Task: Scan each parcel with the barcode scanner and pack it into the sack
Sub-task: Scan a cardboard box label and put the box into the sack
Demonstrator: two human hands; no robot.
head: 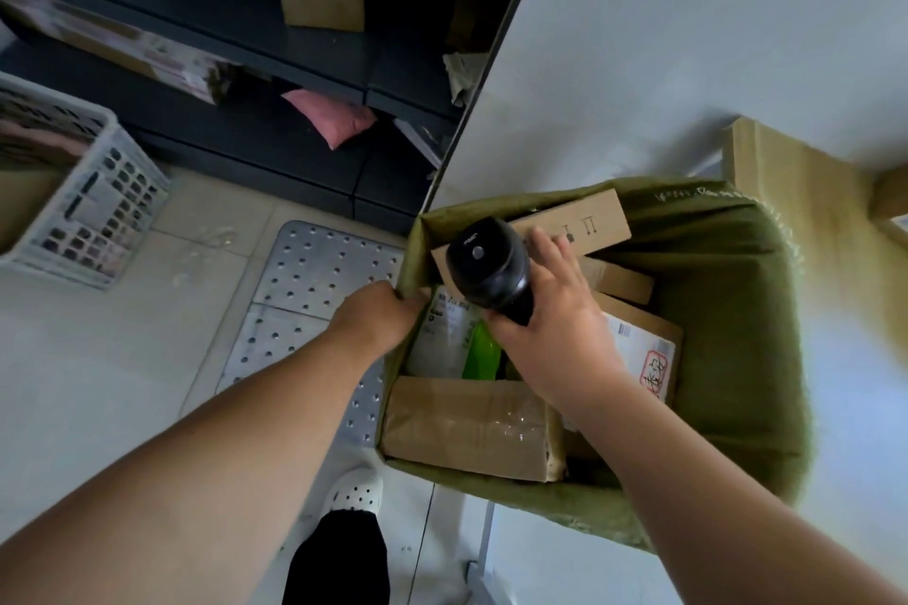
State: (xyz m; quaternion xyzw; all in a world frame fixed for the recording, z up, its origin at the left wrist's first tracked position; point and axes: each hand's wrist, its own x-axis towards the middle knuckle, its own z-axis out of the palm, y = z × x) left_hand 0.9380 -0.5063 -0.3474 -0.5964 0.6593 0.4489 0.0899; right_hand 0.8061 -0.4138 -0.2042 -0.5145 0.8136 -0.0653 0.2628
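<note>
An open green sack (727, 310) stands at the right, filled with several parcels. My left hand (378, 314) grips the sack's left rim. My right hand (555, 329) holds the black barcode scanner (491, 270) by its handle over the sack, and its fingertips touch a long cardboard box (589, 219) lying across the far side. Lower in the sack lie a taped brown box (467, 427), a white-and-green pouch (452, 334) and a box with a white label (643, 349).
Dark shelving (245, 39) at the back holds cardboard boxes and a pink bag (334, 118). A grey plastic crate (83, 197) stands at the left. A perforated metal plate (314, 280) lies on the floor. A white wall panel and a cardboard box (786, 192) are on the right.
</note>
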